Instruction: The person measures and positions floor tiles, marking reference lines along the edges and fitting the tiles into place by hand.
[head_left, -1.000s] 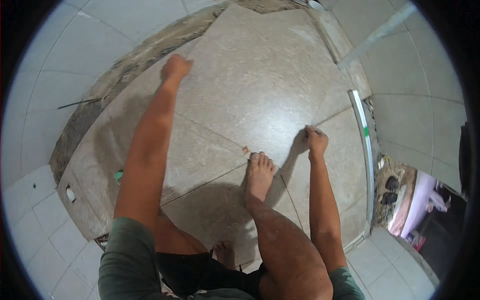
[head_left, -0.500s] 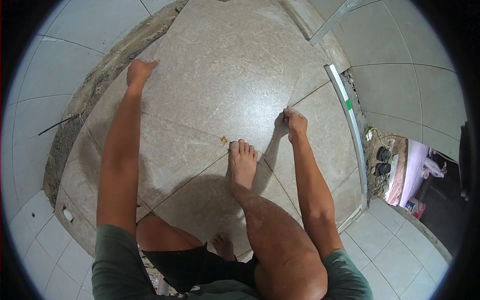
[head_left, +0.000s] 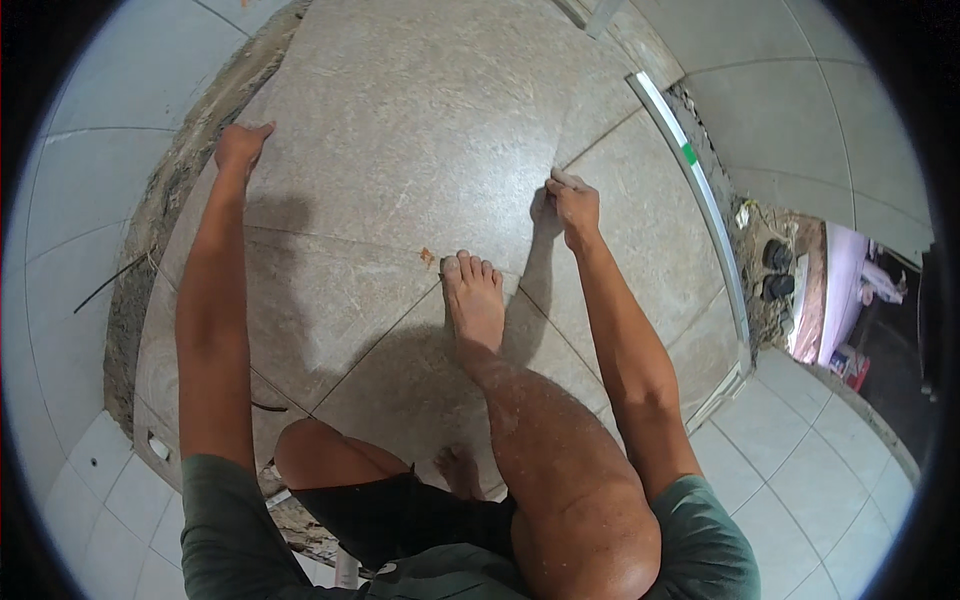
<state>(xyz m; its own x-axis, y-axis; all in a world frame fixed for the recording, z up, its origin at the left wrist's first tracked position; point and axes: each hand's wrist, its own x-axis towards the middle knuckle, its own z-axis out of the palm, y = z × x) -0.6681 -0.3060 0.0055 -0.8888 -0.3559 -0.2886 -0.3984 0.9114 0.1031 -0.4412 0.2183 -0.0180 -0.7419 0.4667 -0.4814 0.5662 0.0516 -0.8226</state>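
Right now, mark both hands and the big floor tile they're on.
left hand (head_left: 240,148), head view, back of hand
right hand (head_left: 572,203), head view, knuckles
floor tile (head_left: 420,130), head view, bare middle

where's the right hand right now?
In the head view, right of centre: the right hand presses its fingertips on the corner of the large beige floor tile, at the grout joint, just up and right of the bare foot.

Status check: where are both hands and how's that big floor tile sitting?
Left hand flat on big tile's left edge. Right hand pinching its near corner. Bare foot on neighbouring tile.
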